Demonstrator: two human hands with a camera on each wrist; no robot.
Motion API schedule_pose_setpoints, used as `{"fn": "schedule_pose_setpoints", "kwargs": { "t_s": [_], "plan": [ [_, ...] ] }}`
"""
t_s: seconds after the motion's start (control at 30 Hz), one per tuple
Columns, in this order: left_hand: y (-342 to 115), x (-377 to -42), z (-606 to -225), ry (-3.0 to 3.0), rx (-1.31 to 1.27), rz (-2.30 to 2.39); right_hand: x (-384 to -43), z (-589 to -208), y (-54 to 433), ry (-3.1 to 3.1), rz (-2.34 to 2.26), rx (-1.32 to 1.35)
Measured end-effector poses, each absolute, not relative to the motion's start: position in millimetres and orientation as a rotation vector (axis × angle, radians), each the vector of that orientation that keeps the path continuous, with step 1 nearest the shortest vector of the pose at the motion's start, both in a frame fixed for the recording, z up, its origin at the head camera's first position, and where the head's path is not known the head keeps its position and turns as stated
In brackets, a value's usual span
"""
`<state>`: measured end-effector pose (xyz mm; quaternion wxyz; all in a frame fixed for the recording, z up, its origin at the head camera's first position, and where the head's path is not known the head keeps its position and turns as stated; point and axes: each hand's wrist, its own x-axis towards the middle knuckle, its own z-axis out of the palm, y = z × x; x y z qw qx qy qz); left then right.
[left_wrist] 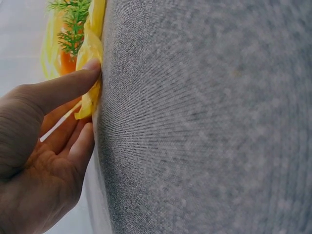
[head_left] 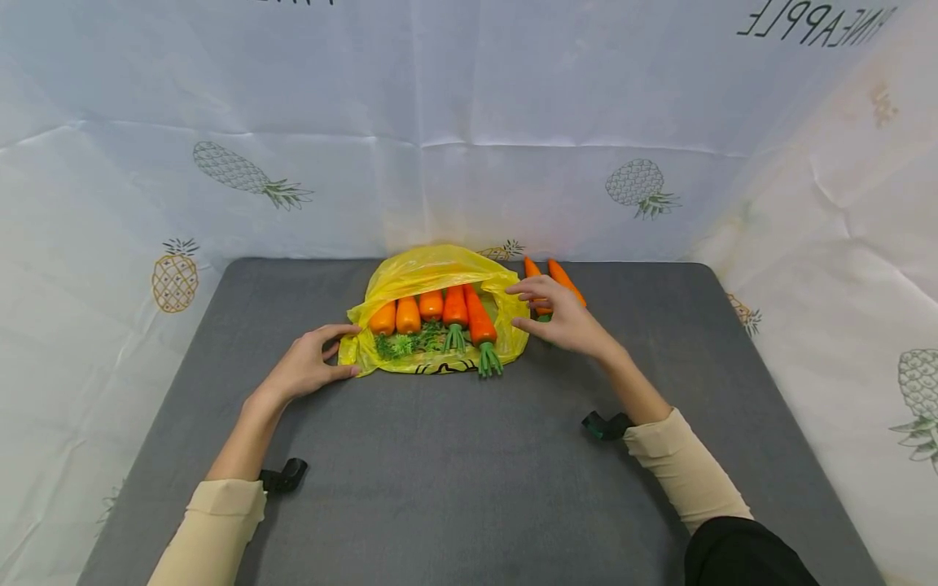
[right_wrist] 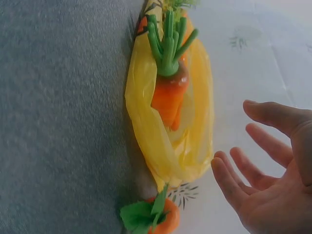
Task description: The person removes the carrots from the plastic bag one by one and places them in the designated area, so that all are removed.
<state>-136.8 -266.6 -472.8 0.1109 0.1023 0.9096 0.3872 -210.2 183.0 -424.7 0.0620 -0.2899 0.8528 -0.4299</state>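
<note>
A yellow plastic bag lies at the table's back edge with its mouth toward me. Inside it are several orange carrots, some with feathery green tops and two with thick green stems; one stem sticks out over the bag's rim. My left hand holds the bag's left edge between thumb and fingers. At the bag's right side my right hand hovers with fingers spread and holds nothing. Behind it lie two more carrots outside the bag, partly hidden.
The grey table spreads in front of the bag. A white curtain printed with pineapples hangs right behind the back edge. Black wrist cameras sit on both wrists.
</note>
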Motion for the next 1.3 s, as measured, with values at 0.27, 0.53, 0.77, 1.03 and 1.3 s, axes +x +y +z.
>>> {"fn": "schedule_pose_setpoints", "kwargs": {
  "t_s": [0.27,0.53,0.77,1.03,1.3],
  "plan": [
    [-267,-137,-472,2.669,0.307,1.139,-208,-431,170,2.522,-1.284,-0.923],
    [-266,-137,-472,2.677,0.305,1.13,-208,-440,159,2.446,-1.287,-0.919],
    [-266,-137,-472,2.678,0.315,1.132,-207,-445,150,2.413,-1.274,-0.916],
    [-266,-137,-472,2.669,0.317,1.145,-207,-456,144,2.41,-1.212,-0.904],
    [-266,-138,-473,2.672,0.315,1.141,-209,-462,140,2.438,-1.186,-0.903]
  ]
}}
